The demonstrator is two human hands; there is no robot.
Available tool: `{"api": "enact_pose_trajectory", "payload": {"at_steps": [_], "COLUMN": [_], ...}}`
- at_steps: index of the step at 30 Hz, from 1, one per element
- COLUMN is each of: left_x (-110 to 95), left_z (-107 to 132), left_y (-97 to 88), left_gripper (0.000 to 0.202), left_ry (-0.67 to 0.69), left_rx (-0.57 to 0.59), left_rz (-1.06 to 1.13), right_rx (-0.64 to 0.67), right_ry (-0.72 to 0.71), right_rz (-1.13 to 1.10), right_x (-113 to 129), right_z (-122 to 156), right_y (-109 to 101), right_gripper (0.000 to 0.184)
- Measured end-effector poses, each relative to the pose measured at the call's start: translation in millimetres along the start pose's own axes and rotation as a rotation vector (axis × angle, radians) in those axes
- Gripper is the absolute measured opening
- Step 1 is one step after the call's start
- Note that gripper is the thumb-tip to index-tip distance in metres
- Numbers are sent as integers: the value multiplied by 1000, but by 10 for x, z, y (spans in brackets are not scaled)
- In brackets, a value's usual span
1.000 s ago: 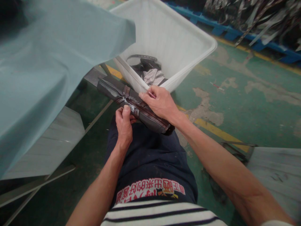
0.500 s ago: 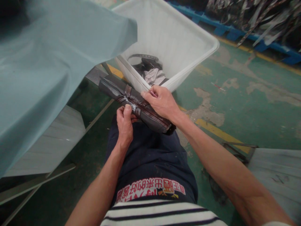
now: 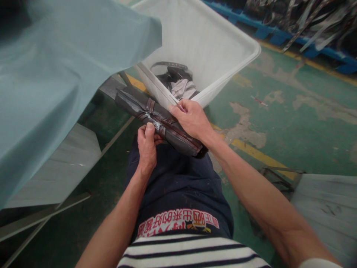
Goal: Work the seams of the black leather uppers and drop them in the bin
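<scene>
A dark grey bag (image 3: 180, 140) with brown straps and trim lies slantwise above my lap, folded into a long narrow shape. A whitish patch shows on its middle, near the straps. My left hand (image 3: 147, 143) pinches its near edge, thumb on top and fingers curled beneath. At the far edge, my right hand (image 3: 192, 118) is closed, its fingertips around a small reddish-pink thing (image 3: 182, 108) that is mostly hidden. Its kind cannot be made out. The right wrist is close over the bag's right part.
Beyond my hands stands a white bin (image 3: 203, 44) holding dark straps and pale cloth (image 3: 182, 88). A blue-grey sheet (image 3: 69, 67) covers the surface at left. Straps lie heaped on a blue pallet (image 3: 267, 29). White panels (image 3: 326, 208) stand lower right; the green floor (image 3: 306, 141) is worn.
The bag and both hands have shifted very slightly up and left in view, along with a small camera move. The grip of each hand looks the same.
</scene>
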State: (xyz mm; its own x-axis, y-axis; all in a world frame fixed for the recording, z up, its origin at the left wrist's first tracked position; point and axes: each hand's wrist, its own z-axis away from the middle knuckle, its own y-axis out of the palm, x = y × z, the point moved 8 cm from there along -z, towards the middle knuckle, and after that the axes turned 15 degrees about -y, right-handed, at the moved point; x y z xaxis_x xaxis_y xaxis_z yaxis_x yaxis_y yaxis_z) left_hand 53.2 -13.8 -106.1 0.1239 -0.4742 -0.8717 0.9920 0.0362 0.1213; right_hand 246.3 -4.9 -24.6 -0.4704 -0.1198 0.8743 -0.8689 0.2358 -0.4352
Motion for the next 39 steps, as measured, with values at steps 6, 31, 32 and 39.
{"api": "enact_pose_trajectory", "payload": {"at_steps": [6, 31, 32, 39], "left_x": [-23, 3, 3, 3], "left_z": [33, 23, 21, 11], "left_y": [18, -1, 1, 2], "left_gripper": [72, 73, 73, 74], "left_ry": [-52, -41, -39, -35], "left_rx": [1, -31, -29, -23], "left_rz": [31, 46, 43, 32], "right_rx": [-1, 11, 12, 15], "right_ry": [6, 17, 17, 8], "right_rz": [-22, 17, 19, 26], "right_x": [-16, -7, -4, 1], "right_z": [7, 14, 14, 8], "right_y": [-5, -4, -5, -4], "right_gripper": [40, 39, 39, 38]}}
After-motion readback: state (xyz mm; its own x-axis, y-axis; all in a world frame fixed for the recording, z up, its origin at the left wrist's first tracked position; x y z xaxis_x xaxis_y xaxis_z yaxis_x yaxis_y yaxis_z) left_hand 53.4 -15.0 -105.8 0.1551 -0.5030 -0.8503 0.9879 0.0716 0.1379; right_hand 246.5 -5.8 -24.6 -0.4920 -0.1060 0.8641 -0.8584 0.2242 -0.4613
